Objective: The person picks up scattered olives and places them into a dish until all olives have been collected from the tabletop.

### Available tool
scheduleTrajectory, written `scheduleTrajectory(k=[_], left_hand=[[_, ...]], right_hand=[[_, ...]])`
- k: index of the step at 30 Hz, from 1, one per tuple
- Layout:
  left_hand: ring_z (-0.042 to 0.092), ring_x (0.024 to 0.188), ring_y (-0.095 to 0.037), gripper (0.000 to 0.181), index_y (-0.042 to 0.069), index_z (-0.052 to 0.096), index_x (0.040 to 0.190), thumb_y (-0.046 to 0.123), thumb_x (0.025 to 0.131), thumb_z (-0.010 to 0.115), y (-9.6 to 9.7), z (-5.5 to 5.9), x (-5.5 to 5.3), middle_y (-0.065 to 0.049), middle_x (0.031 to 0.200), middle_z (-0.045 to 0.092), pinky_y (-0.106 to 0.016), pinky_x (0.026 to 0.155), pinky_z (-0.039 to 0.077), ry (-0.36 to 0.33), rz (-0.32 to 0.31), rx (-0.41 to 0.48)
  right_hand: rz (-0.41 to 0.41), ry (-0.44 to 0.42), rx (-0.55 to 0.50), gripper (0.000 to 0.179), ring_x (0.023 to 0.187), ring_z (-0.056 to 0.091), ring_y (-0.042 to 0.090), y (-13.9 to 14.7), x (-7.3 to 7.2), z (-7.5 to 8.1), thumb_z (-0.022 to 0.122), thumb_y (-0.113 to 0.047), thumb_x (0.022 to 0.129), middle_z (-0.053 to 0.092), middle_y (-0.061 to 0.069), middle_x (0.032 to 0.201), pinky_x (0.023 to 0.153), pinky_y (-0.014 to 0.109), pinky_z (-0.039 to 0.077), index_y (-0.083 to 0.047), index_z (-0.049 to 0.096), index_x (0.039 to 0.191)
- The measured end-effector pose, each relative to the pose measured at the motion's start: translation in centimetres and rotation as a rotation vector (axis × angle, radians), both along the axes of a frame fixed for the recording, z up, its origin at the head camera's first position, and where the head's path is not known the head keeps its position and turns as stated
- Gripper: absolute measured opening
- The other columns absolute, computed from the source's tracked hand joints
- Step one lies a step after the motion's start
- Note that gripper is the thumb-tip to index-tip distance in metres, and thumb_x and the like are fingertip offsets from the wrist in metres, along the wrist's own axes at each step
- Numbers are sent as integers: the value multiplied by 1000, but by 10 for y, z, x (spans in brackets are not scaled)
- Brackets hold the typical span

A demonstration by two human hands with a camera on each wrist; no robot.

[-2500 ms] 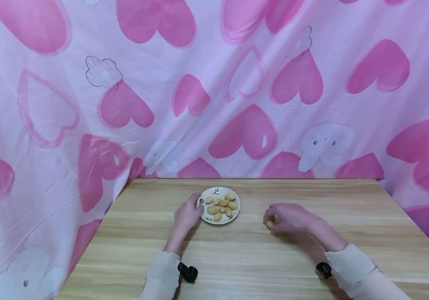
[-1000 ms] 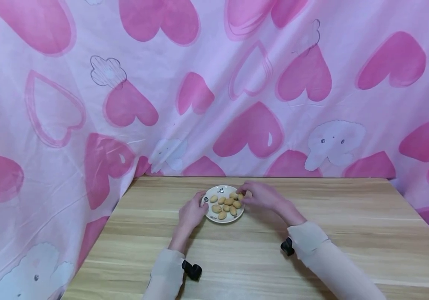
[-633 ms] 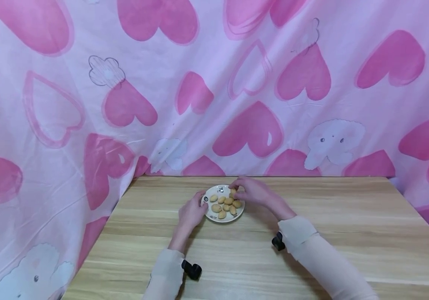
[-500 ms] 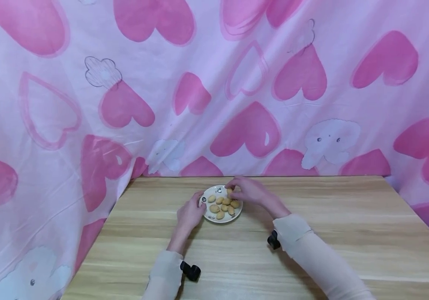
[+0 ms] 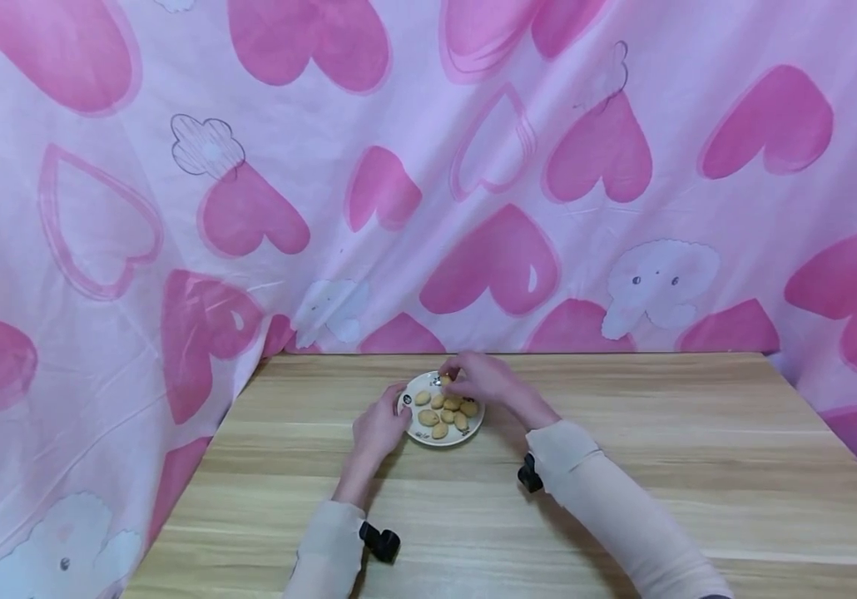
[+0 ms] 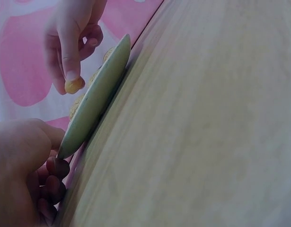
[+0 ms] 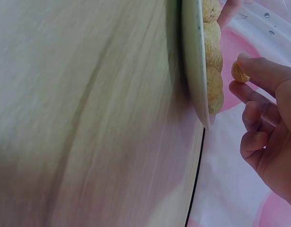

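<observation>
In the head view a small white plate (image 5: 460, 437) with dark printed marks stands on the table, and several tan, wrinkled walnuts (image 5: 428, 418) lie on it. My left hand (image 5: 379, 426) pinches the plate's left rim, thumb above and curled fingers at its edge in the left wrist view. Over the plate's far side is my right hand (image 5: 484, 379), holding one walnut (image 7: 239, 72) between thumb and fingertips. The left wrist view shows this held walnut (image 6: 74, 85) just above the plate, apart from the others.
The plate sits toward the far edge of a light wooden table (image 5: 443, 524). Behind it hangs a pink cloth (image 5: 383, 274) with hearts. A small black camera (image 5: 379, 542) is on the left wrist, another camera (image 5: 529, 474) on the right.
My right hand has come from the table right of the plate, bringing a walnut over it, and has moved leftward along its far side. My left hand keeps its grip on the rim.
</observation>
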State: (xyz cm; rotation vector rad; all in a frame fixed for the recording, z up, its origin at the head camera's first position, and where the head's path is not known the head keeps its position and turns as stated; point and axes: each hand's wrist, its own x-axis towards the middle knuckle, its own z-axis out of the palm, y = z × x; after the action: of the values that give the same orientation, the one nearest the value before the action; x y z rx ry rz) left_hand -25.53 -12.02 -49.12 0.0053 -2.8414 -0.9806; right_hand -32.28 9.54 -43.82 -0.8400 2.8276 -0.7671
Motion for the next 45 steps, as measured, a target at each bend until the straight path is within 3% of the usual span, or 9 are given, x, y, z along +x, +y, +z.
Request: scheduleTrajectory(k=[9,14,22,29,33,39,45], left_hand=[[67,108,-37,49,20,56,140,26,92,62,-2,2,-3,-11,126,69,-55,87,47,1,-1,12],[68,105,-35,49,20,56,139,26,91,62,0,0,-1,-11,120,71,-53,84,49,-4,-4,-3],[68,88,-28,48,21,57,139,28,91,62,2,-1,-1,-7,93,73,-46,74,47,-5,4,-28],[69,96,-32,48,21,57,138,28,91,62,0,-2,-1,-11,111,73,-48,75,48,0,11,-32],[69,90,-31,49,21,57,139,27,91,62,1,-1,-1,-10,100,73,-47,75,47,-9,9,-29],[69,93,-30,48,21,57,139,27,92,62,2,0,-1,-9,97,73,-49,77,48,-4,6,-22],[69,94,-32,48,19,57,139,25,91,61,0,0,0,-11,103,73,-51,78,49,-1,15,-19]], right_hand=[[-24,-25,5,32,90,62,9,-11,-8,3,73,-31,89,69,-6,102,84,33,51,-20,71,119],[-9,-52,23,31,97,64,12,-14,-11,-3,72,-29,91,71,-2,108,91,37,51,-18,71,120],[-17,-54,74,27,101,62,13,-17,-16,-11,70,-29,92,70,-1,109,94,37,49,-20,72,117],[5,-37,100,26,102,62,13,-20,-18,-12,69,-30,93,71,-2,110,94,37,48,-22,72,117],[25,3,93,25,99,64,12,-18,-19,-15,70,-31,92,72,-4,107,92,35,49,-22,73,115],[27,21,50,18,85,61,8,-8,-15,-12,69,-28,93,71,-4,100,81,31,51,-19,75,107],[-4,21,-11,19,94,65,14,8,-5,-7,68,-24,92,72,-1,103,86,36,52,-16,75,108]])
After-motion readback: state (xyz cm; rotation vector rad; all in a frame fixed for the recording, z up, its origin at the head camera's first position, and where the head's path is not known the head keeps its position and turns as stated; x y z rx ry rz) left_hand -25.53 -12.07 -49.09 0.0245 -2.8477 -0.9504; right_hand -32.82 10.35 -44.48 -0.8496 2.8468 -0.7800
